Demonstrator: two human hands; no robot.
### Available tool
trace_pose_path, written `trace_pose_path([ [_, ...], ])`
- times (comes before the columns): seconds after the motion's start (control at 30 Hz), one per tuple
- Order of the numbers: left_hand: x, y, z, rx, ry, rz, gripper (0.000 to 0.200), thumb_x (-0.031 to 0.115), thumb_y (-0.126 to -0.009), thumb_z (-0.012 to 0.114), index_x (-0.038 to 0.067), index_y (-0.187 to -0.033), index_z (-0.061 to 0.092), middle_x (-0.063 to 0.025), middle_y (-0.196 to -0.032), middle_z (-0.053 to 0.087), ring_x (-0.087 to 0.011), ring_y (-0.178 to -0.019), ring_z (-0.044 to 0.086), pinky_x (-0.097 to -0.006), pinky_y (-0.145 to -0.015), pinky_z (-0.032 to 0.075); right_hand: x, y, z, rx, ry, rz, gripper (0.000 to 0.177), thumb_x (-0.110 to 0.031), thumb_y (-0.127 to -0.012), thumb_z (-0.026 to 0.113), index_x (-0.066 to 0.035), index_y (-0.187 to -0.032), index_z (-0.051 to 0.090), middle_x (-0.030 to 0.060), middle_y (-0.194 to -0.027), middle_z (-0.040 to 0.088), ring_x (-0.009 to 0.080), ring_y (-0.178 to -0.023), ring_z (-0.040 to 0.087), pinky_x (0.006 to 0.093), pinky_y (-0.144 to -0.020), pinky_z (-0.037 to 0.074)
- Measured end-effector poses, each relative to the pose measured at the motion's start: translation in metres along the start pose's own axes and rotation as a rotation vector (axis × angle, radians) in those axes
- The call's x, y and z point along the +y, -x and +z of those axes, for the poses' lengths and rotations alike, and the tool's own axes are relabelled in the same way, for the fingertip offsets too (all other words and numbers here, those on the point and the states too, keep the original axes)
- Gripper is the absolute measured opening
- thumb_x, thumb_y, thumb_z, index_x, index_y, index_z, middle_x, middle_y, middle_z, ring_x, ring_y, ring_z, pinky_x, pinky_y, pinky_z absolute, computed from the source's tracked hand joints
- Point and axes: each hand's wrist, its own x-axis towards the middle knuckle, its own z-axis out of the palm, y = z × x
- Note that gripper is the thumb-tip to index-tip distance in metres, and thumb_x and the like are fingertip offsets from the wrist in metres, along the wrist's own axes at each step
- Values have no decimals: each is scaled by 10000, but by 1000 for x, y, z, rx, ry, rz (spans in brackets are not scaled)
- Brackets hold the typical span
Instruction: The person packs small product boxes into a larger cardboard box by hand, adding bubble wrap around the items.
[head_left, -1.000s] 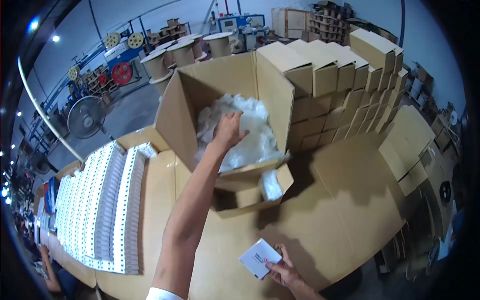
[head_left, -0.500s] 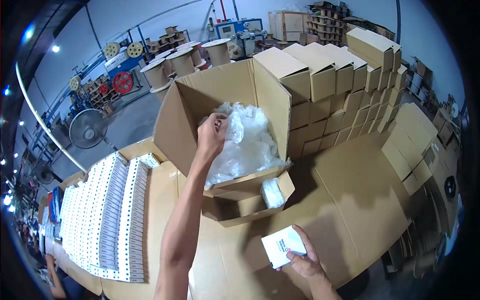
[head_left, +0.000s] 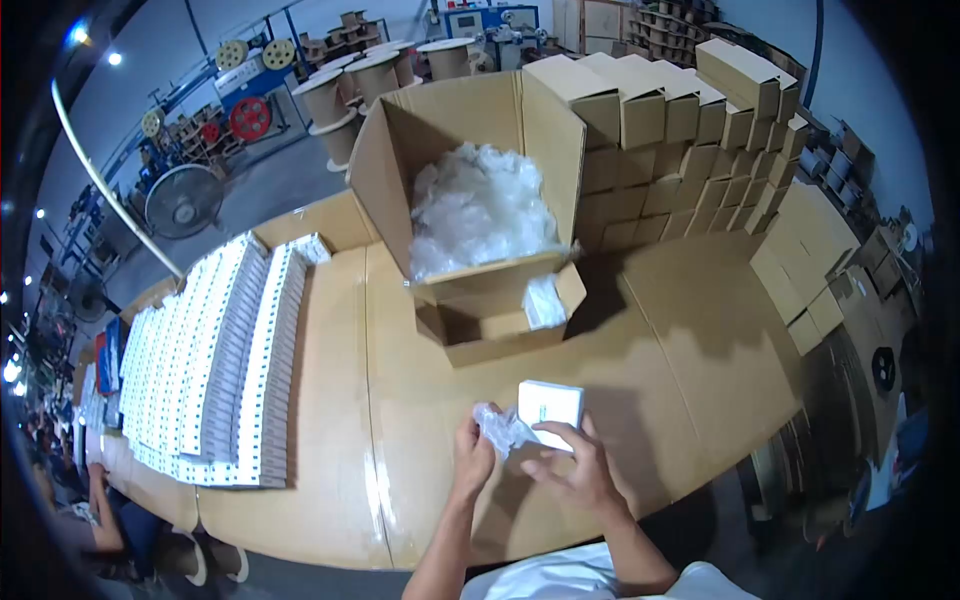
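Observation:
My left hand [head_left: 474, 456] is closed on a crumpled clear plastic bag [head_left: 502, 428] over the near part of the cardboard-covered table. Just right of the bag, my right hand [head_left: 585, 462] holds a small white box [head_left: 551, 405] upright, with fingers against its lower front. Beyond both hands stands a small open carton [head_left: 470, 353] with a plastic-wrapped white box [head_left: 543, 303] at its right end. Directly behind it, a large open carton [head_left: 385, 180] holds a heap of clear plastic bags [head_left: 480, 210].
Rows of white boxes [head_left: 215, 370] cover the left side of the table [head_left: 440, 510]. Brown cartons [head_left: 640, 120] are stacked at the back right, with folded cardboard [head_left: 808, 250] at the right edge. A person's arm [head_left: 100, 515] shows at the lower left.
My left hand has come out of the large carton with a plastic bag, down beside my right hand. The white box has moved up and left and is more upright. The view has shifted.

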Motion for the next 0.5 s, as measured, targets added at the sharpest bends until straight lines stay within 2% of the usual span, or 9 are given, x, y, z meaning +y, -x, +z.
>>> trace_pose_path([
  [0.07,-33,29,-4,59,0,-49,163,42,-973,547,17,-1125,600,-28,-970,624,-114,-876,599,-280,-775,506,3,8,16,8,89,41,500,-306,-778,847,-63,-1181,678,166,-1123,541,317,-1063,621,386,-795,617],
  [0.13,-52,49,-7,105,1,-61,160,25,-952,565,9,-1106,605,-41,-962,623,-118,-876,596,-274,-768,498,18,23,30,30,227,30,530,-312,-733,875,-64,-1164,694,194,-1099,576,373,-1082,607,441,-860,553],
  [0.17,-57,56,-9,94,-63,43,157,16,-943,573,2,-1095,607,-47,-955,619,-120,-868,592,-271,-761,493,27,31,37,38,297,32,544,-315,-710,889,-64,-1155,702,208,-1088,594,400,-1092,600,469,-893,521],
  [0.23,-57,67,-9,70,-194,228,152,-3,-924,590,-11,-1074,612,-59,-940,612,-126,-852,583,-265,-747,483,56,44,50,124,224,2,431,-301,-778,834,-12,-1069,702,214,-1054,611,398,-1035,606,468,-871,519],
  [0.27,-52,70,-9,23,-164,195,141,-28,-903,604,-24,-1043,621,-67,-944,607,-136,-850,574,-260,-739,474,75,49,55,167,195,-8,390,-288,-805,812,-1,-1044,699,208,-1038,616,391,-1015,609,466,-858,517],
  [0.37,-36,77,-7,26,-279,154,53,37,-947,587,2,-927,621,-16,-815,569,-86,-726,519,-241,-638,419,86,55,57,257,140,44,246,-214,-891,721,17,-972,702,229,-988,627,373,-923,623,451,-784,508],
  [0.4,-43,75,-12,12,-195,119,73,50,-958,579,15,-899,605,-4,-793,557,-79,-707,505,-240,-622,408,92,54,56,256,47,81,240,-207,-902,716,28,-927,677,218,-982,624,359,-877,617,441,-772,495],
  [0.5,-59,66,-25,6,2,46,143,92,-987,561,45,-852,572,21,-752,540,-53,-677,484,-230,-591,388,97,52,44,186,132,113,296,-240,-890,746,29,-852,627,177,-926,598,298,-826,594,409,-747,489],
])
